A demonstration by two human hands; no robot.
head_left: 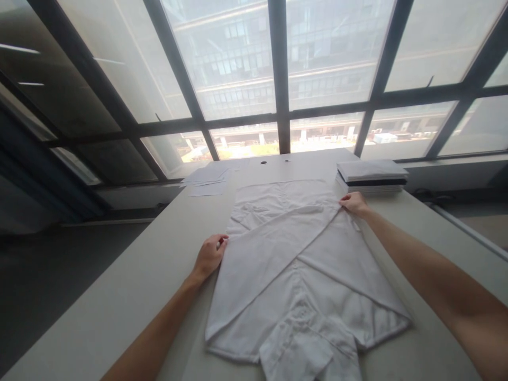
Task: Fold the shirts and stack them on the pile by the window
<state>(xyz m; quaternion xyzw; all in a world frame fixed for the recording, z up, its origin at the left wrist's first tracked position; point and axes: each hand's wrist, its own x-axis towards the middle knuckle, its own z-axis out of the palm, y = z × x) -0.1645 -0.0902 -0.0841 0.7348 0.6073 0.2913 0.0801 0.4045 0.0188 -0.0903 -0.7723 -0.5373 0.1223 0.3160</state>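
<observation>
A white shirt [273,254] lies spread on the white table [159,275], its collar end toward me and its sleeves folded across the body. At the shirt's left edge, my left hand [210,254] has its fingers curled together against the fabric. My right hand [354,203] pinches the cloth at the upper right edge, where a folded sleeve ends. Both forearms reach in from the lower corners.
A stack of folded white cloth with a dark layer [373,177] sits at the back right. Flat white sheets [208,182] lie at the back left. Large windows with dark frames [280,79] rise behind the table.
</observation>
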